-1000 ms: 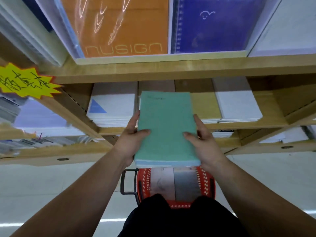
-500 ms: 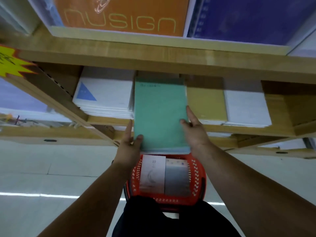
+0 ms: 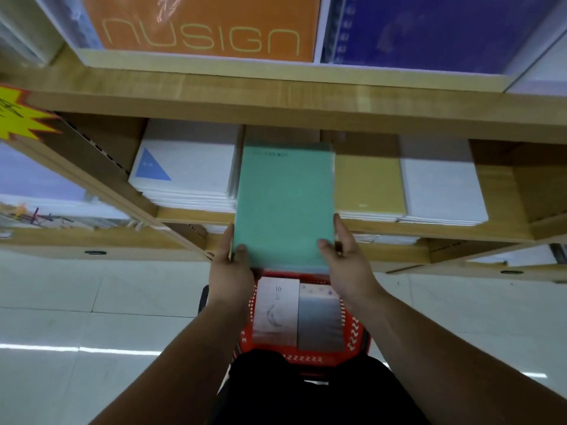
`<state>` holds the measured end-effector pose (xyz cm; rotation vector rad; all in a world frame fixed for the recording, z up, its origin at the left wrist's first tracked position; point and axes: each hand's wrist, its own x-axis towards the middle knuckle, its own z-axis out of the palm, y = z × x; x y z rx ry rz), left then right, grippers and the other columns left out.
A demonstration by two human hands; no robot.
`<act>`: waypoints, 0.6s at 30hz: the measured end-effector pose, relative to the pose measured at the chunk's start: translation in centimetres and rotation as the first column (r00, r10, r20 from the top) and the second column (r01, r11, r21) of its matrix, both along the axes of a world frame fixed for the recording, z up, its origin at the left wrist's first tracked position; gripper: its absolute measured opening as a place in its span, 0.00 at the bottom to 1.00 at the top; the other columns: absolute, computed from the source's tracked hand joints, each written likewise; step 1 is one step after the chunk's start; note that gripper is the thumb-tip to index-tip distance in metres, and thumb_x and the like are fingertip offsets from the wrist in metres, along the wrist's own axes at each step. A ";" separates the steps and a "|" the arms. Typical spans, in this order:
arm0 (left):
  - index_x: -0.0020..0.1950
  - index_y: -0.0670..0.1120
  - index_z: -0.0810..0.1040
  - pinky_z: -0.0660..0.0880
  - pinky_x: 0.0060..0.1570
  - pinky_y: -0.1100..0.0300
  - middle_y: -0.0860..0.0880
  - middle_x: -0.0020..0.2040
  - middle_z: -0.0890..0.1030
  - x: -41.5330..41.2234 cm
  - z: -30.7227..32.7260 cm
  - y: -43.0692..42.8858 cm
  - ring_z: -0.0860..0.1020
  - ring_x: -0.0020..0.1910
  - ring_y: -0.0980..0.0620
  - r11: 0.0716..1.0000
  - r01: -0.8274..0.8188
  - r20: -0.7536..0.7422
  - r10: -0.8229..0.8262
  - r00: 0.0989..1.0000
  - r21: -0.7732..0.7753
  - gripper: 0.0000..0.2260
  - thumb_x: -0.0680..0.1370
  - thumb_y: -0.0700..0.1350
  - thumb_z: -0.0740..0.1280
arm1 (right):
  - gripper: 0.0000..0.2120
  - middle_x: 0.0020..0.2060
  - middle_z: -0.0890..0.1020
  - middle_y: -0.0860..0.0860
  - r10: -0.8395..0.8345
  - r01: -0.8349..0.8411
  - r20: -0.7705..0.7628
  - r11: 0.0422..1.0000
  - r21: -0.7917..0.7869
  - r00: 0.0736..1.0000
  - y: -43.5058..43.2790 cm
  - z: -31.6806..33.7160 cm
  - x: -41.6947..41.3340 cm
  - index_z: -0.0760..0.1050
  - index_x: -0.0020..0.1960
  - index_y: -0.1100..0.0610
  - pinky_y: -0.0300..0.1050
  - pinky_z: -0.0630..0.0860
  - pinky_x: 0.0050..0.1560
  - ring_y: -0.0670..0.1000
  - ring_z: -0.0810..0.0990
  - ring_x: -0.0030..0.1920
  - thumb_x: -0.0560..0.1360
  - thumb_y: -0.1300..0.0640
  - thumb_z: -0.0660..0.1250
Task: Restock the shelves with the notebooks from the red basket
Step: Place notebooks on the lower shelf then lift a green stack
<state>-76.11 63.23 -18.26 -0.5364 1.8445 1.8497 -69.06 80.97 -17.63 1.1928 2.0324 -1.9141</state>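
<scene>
Head view: shelf (image 3: 306,223) slot between white (image 3: 190,173) and yellow (image 3: 368,182) stacks takes green notebooks (image 3: 283,207), half in. Left hand (image 3: 230,271), right hand (image 3: 349,265) clamp near corners, thumbs on top. Red basket (image 3: 356,326) below.

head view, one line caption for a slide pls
Both hands, left hand and right hand, slide green notebooks into the shelf gap above the red basket.

Wooden shelf (image 3: 399,230) carries white notebook stack (image 3: 187,179), yellow stack (image 3: 368,185), another white stack (image 3: 441,191)
</scene>
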 end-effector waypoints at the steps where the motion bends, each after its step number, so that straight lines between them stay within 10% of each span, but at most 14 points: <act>1: 0.66 0.62 0.76 0.80 0.56 0.37 0.50 0.58 0.84 -0.8 0.6 0.3 0.84 0.56 0.41 1.000 0.014 -0.016 -0.015 1.000 -0.025 0.17 0.85 0.42 0.59 | 0.29 0.66 0.68 0.37 -0.007 0.007 -0.011 1.000 0.019 1.000 0.2 0.3 -0.8 0.55 0.81 0.42 0.23 0.73 0.45 0.39 0.75 0.60 0.84 0.54 0.62; 6: 0.76 0.57 0.67 0.81 0.53 0.49 0.44 0.66 0.78 -5.7 1.8 1.8 0.80 0.63 0.41 0.972 -0.218 0.204 0.195 0.959 0.094 0.23 0.84 0.37 0.61 | 0.26 0.63 0.76 0.42 -0.092 0.094 -0.030 0.993 0.072 0.995 0.7 1.7 -6.5 0.62 0.80 0.46 0.56 0.84 0.54 0.48 0.82 0.53 0.84 0.57 0.63; 9: 0.77 0.49 0.68 0.59 0.76 0.55 0.47 0.72 0.75 -5.7 0.7 2.2 0.64 0.78 0.48 0.982 -0.166 0.214 0.183 0.960 -0.096 0.21 0.84 0.50 0.64 | 0.25 0.67 0.78 0.47 -0.154 0.158 -0.046 0.981 0.114 0.987 0.9 1.1 -8.2 0.64 0.79 0.48 0.55 0.82 0.59 0.51 0.82 0.59 0.84 0.58 0.62; 14: 0.71 0.42 0.72 0.82 0.56 0.50 0.36 0.63 0.79 -4.3 0.4 2.3 0.83 0.57 0.40 0.934 -0.305 0.415 0.207 0.886 0.184 0.17 0.84 0.46 0.63 | 0.28 0.65 0.79 0.45 -0.238 0.246 -0.065 0.955 0.167 0.969 -1.7 -0.7 -5.7 0.60 0.80 0.42 0.46 0.81 0.50 0.46 0.79 0.44 0.83 0.55 0.63; 18: 0.75 0.34 0.66 0.80 0.59 0.50 0.34 0.68 0.76 -5.0 1.4 2.9 0.78 0.65 0.38 0.929 -0.260 0.378 0.149 0.914 0.262 0.19 0.86 0.43 0.58 | 0.26 0.66 0.81 0.50 -0.380 0.384 -0.055 0.917 0.110 0.923 -2.6 -1.1 -5.9 0.67 0.78 0.46 0.57 0.78 0.66 0.56 0.83 0.58 0.82 0.61 0.63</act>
